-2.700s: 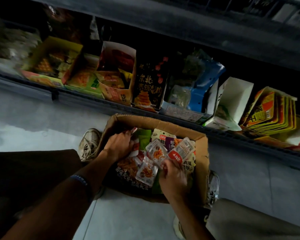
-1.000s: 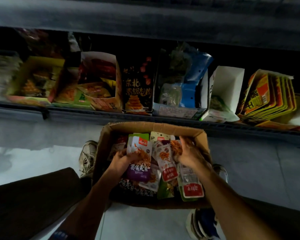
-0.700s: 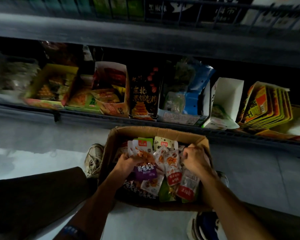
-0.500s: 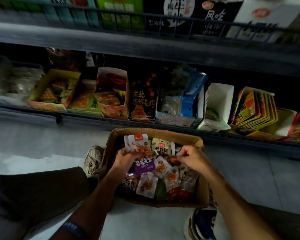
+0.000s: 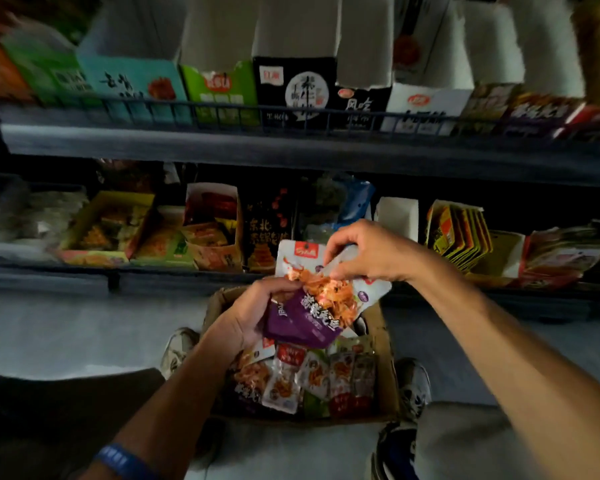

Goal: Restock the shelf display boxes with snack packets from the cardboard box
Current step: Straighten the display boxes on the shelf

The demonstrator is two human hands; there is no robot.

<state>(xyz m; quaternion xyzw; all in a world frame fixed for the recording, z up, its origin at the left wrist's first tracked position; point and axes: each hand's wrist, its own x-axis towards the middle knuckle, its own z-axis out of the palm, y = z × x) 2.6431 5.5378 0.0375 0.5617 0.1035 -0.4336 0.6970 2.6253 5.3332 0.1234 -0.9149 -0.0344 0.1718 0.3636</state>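
- The packets (image 5: 321, 299), white-and-purple ones in a small bunch, are now lifted clear of the box (image 5: 383, 368); half a second ago they were still down among the stock inside it.
- The left hand (image 5: 253, 317) grips the bunch from below, fingers curled round its purple lower ends.
- The right hand (image 5: 368, 252) pinches the top of the bunch, thumb and fingertips closed on the upper edge of a packet. A moment earlier it was picking among loose packets in the box.
- The view has also tipped up: the upper shelf (image 5: 291, 150) with its row of display boxes (image 5: 219, 91) now shows, where before only its edge did.
- More packets lie in the box, which sits on the floor between the person's shoes, below the lower shelf (image 5: 84, 275).
- Judgement: picking is done for this bunch and the hands look to be squaring it up for placing. Which display box it belongs in I cannot tell; none in view plainly matches.
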